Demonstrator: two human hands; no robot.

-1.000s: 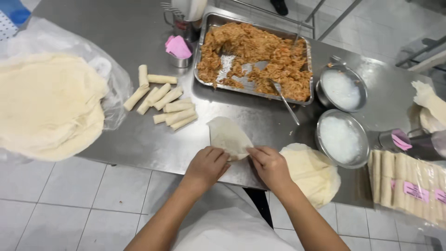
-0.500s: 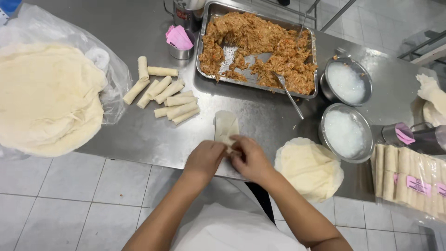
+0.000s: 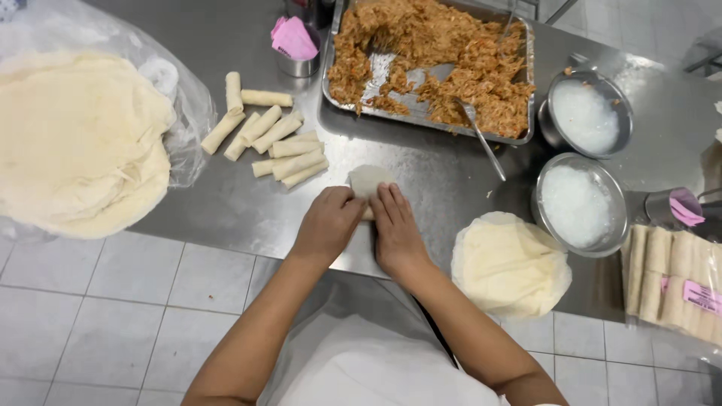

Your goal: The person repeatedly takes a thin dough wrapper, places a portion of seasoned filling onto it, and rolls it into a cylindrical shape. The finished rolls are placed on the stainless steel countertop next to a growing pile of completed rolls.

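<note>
Left hand [image 3: 329,222] and right hand [image 3: 395,225] grip a half-rolled wrapper [image 3: 368,180] on the table [image 3: 226,203]; right of the wrapper lies a clear packet of rolls [image 3: 673,282] bearing a pink rectangular label [image 3: 703,295].

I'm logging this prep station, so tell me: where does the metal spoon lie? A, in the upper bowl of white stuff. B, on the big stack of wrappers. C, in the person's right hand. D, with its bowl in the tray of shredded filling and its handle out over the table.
D: the spoon rests its bowl in the filling tray, handle jutting over the rim onto the steel table.
</note>
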